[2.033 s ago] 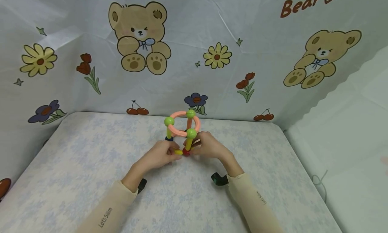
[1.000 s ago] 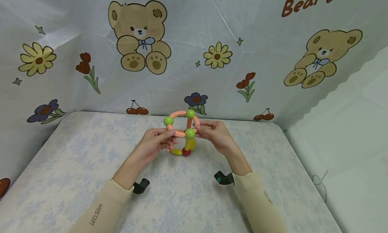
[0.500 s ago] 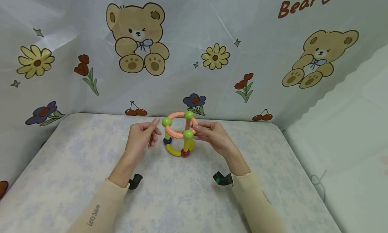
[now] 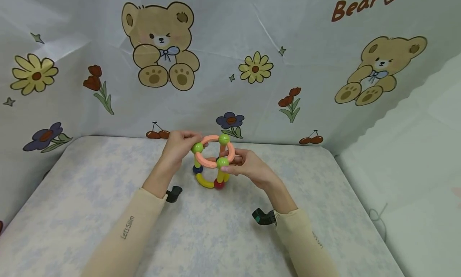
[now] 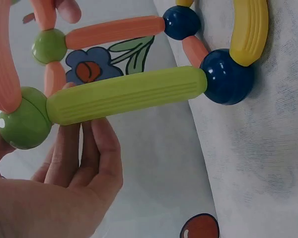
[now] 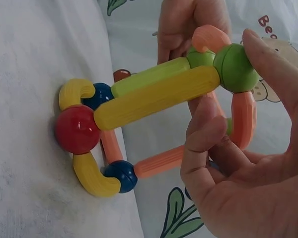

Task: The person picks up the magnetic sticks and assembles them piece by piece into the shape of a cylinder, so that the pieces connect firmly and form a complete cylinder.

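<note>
A small frame of magnetic rods and balls stands on the table. Its upper ring joins orange curved rods with three green balls. Lime, yellow and orange straight rods run down to a lower ring with a red ball, two blue balls and yellow curved rods. My left hand grips the upper left corner, thumb by the green ball and fingers behind the lime rod. At the front corner my right hand holds on, thumb against the green ball, other fingers curled behind the yellow rod.
The table wears a pale blue-and-white patterned cover. Close behind the frame hangs a white cloth printed with bears and flowers. A black wrist camera sits at the left wrist and another at the right.
Both hands rose from the lower ring to the upper one. My left hand let go, moved left, then came back to the left green ball. The right thumb shifted onto the front green ball.
</note>
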The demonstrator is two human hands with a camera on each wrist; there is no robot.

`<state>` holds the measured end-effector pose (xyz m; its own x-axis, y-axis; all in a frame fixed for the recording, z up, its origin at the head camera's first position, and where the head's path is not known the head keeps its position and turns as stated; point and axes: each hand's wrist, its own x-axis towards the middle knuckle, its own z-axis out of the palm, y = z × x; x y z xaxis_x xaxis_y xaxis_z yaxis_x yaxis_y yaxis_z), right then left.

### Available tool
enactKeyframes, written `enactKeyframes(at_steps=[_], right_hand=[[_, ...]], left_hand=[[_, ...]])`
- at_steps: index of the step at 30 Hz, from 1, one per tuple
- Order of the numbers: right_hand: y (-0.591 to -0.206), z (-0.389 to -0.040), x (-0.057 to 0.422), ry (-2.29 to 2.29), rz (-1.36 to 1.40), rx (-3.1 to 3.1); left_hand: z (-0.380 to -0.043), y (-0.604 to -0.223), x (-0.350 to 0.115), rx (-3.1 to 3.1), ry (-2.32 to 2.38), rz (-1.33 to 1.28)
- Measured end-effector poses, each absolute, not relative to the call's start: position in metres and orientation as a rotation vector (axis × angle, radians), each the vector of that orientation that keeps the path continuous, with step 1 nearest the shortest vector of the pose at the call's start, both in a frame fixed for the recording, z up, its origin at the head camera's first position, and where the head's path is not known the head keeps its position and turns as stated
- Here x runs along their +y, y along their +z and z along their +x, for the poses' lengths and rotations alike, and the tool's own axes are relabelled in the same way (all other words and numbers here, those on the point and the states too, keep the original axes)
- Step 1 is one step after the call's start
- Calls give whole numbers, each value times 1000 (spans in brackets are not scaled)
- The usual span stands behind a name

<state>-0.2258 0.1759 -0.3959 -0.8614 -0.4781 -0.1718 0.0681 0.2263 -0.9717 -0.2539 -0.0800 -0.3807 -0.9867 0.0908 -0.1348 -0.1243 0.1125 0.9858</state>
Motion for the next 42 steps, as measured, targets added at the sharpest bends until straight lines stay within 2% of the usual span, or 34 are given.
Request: enactKeyframes(at_steps=[7,22,27,31,42], right_hand=[[-393,-224,173,-1706,-377,2071],[-395,-224,176,-1695,-416,2068],[-405,-221,168,-1405,-533,2348],[-419,-220,158,-1144,-524,2658],[-446,-236,162,-1306,-520,2837]], left_hand=[[-255,-378,-77,2208,2056,-142],[-250,-381,-77,2255,2089,-57],[-248,-383,-77,2261,2122,-100],[-244,-385,-81,2263,2143,-131],[-231,-391,-90,2136,2226,-121]])
